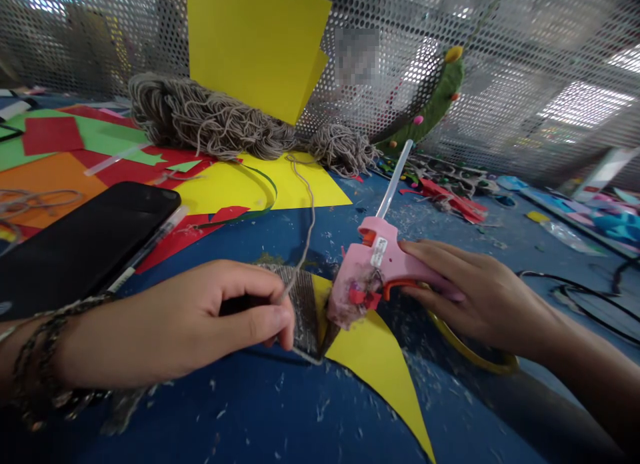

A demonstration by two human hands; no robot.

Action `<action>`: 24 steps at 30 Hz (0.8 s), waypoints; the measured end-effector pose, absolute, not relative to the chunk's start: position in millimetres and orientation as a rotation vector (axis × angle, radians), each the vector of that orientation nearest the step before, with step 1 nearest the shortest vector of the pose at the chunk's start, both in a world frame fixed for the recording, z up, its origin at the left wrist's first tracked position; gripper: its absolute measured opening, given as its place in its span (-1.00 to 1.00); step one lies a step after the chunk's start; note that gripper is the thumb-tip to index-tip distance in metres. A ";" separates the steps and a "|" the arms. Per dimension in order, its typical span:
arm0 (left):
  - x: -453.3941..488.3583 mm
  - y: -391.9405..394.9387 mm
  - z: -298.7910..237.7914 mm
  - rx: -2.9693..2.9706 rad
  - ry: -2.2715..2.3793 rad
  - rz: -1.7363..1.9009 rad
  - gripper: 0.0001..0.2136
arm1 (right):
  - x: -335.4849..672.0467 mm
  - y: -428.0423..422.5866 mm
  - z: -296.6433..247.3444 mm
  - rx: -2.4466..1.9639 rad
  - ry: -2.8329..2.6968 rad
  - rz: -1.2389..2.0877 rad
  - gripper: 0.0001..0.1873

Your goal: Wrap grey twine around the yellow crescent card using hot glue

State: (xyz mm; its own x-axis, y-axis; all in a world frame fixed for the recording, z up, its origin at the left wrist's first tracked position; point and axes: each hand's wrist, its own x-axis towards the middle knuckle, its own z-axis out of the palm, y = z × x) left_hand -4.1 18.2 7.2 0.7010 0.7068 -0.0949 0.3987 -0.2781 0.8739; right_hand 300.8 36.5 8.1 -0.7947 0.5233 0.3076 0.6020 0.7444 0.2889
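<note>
My right hand (460, 291) is wrapped round the handle of a pink glue gun (360, 271), with a clear glue stick (395, 177) rising from its back end. The gun's nozzle points down at the edge of a curved yellow paper piece (380, 361). Grey yarn (307, 247) is pinched between the thumb and fingers of my left hand (225, 324). From my fingers the yarn runs to the paper beside the nozzle. Rows of the same grey yarn (303, 304) cover the paper's left part, partly hidden behind my left hand.
Grey yarn skeins (210, 121) lie at the back against a perforated metal screen (425, 24), near a standing yellow sheet (255, 44). A black phone (90, 241) and coloured papers are on the left. A yellow ring (475, 357) lies under my right hand; black cable (590, 304) is farther right.
</note>
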 end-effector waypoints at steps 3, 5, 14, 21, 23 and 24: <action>-4.5 17.7 7.3 1.910 0.843 0.390 -0.79 | 300.2 36.5 9.4 -0.903 -2.728 -0.589 -0.70; -4.8 16.9 7.3 1.906 0.849 0.397 -0.79 | 299.6 36.5 10.0 -0.910 -2.726 -0.604 -0.70; -5.2 18.4 7.2 1.913 0.848 0.390 -0.78 | 298.7 36.5 10.7 -0.909 -2.709 -0.633 -0.70; -5.0 17.0 6.4 1.920 0.857 0.396 -0.78 | 302.8 37.9 7.6 -0.987 -2.701 -0.554 -0.71; -5.5 17.3 6.2 1.925 0.855 0.392 -0.78 | 302.1 38.6 8.1 -0.990 -2.698 -0.541 -0.72; -5.7 17.7 6.2 1.930 0.852 0.391 -0.79 | 301.6 38.9 8.6 -0.982 -2.702 -0.542 -0.72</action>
